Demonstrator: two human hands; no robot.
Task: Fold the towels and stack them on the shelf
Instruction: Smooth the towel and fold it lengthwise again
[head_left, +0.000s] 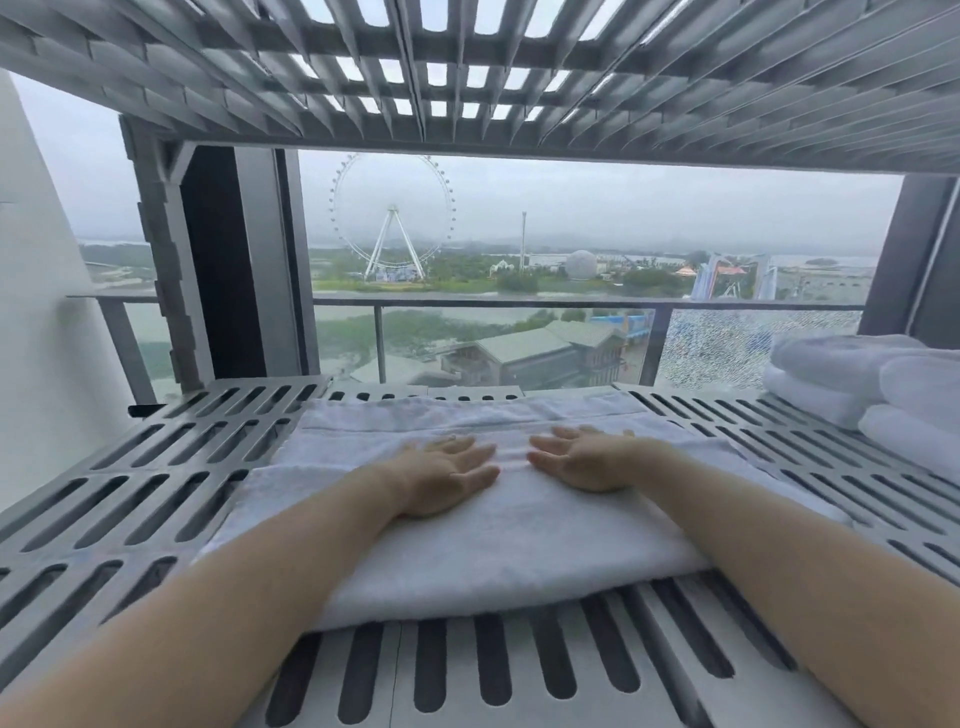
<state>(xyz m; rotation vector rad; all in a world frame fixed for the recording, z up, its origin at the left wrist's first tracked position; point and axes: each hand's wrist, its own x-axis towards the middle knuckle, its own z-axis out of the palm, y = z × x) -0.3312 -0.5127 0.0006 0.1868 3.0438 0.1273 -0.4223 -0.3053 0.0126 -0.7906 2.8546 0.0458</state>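
Folded white towel (498, 519) lies flat mid-shelf on slotted grey shelf (156, 499). Left hand (441, 480) and right hand (587, 460) both flat, fingers straight, palms pressing towel top, grasping nothing. Folded towel stack (852, 384) far right.

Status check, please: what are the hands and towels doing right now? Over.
Left hand and right hand flat, open, pressing the folded towel on the slatted shelf. Folded stack far right. Nothing in the way.
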